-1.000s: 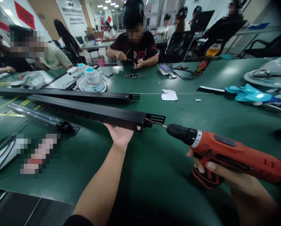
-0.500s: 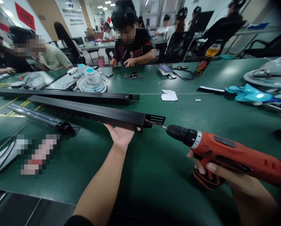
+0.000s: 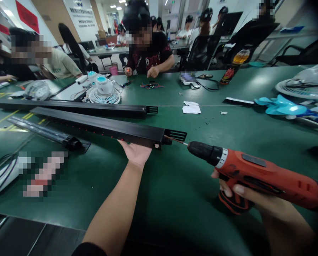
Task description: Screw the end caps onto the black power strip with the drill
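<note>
My left hand (image 3: 137, 153) cups the underside of a long black power strip housing (image 3: 102, 124) near its right end, with the fingers hidden beneath and behind it. Along the housing's near face runs a row of small red dots. A slotted black bracket (image 3: 179, 135) sticks out from that end. In my right hand (image 3: 236, 192) is a red cordless drill (image 3: 271, 174), gripped by its handle. The drill's long thin bit (image 3: 176, 140) points left and reaches the housing's end beside the bracket; the exact contact point is too small to make out.
Behind lies a second black housing (image 3: 68, 106). A dark clear-covered bar (image 3: 44, 131) rests at left. White fan parts (image 3: 104, 92), a paper scrap (image 3: 191, 107), blue fan blades (image 3: 284, 106) and a bottle (image 3: 232, 69) stand around the green table (image 3: 180, 213). A person (image 3: 148, 49) works opposite.
My hands, the drill and the housing have hardly moved. Across the table, the person's hand on the right has lowered toward the tabletop and the head has shifted slightly left.
</note>
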A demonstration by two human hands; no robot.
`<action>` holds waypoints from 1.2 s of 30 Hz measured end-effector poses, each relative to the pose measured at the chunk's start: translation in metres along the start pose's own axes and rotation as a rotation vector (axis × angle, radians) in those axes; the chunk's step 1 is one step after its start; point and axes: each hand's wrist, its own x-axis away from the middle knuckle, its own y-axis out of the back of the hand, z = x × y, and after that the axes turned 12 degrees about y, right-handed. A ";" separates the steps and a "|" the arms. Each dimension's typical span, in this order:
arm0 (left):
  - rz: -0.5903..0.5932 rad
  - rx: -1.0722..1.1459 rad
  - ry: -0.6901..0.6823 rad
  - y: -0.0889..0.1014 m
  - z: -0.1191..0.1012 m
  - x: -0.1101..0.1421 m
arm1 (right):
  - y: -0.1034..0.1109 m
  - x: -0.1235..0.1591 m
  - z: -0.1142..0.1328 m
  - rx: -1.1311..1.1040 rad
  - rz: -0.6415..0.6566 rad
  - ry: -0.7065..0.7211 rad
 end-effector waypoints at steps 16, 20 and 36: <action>0.023 -0.116 -0.016 0.013 -0.002 -0.007 | 0.013 0.002 -0.005 -0.006 0.069 -0.002; 0.006 -0.110 -0.019 0.010 0.000 -0.006 | 0.009 0.001 -0.001 -0.012 0.068 0.037; 0.037 -0.082 -0.020 0.002 0.002 -0.002 | 0.011 0.002 0.001 -0.073 0.085 -0.050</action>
